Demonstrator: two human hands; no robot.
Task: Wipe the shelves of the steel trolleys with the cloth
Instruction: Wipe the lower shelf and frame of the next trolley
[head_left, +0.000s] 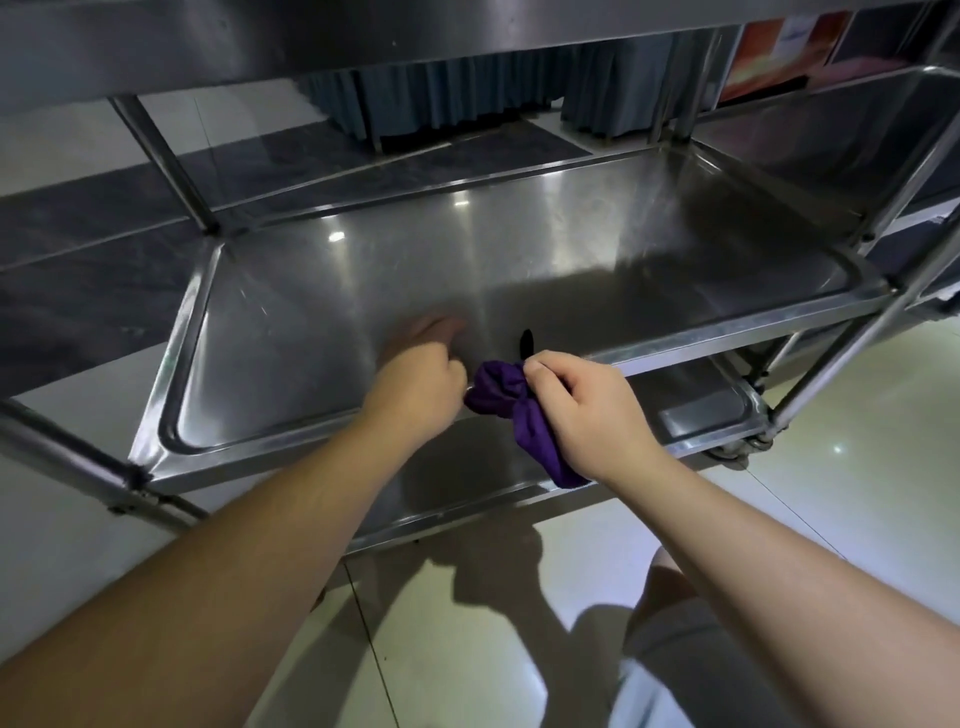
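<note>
Item: crumpled purple cloth (503, 402), which I see pinched between left hand (422, 387) and right hand (587, 410) over the glossy rimmed steel shelf (571, 249).

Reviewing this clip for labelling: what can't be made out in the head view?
- Left hand: fingers hidden behind its own back, so its grip on the purple cloth is unclear.
- Lower shelf: mostly covered by the middle shelf and arms.
- Small dark mark on the middle shelf: too small to identify.
- Top shelf: only its underside shows.
</note>
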